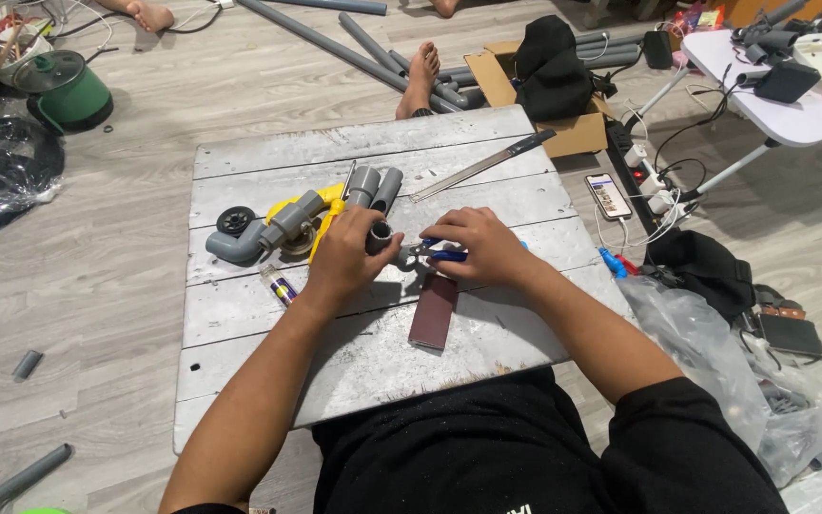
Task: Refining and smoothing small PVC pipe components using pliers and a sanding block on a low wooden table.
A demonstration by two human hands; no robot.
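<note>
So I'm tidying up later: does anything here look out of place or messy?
Yes. Grey pipes lie scattered across the floor beyond the board, and a short pipe offcut sits loose at the left. A phone lies on the floor among tangled cables.

1. A short grey pipe piece (379, 234), open end up, stands upright within the left hand's grasp above the pale wooden board
2. A blue-handled tool (441, 251) lies nearly level beside it, under the right hand
</note>
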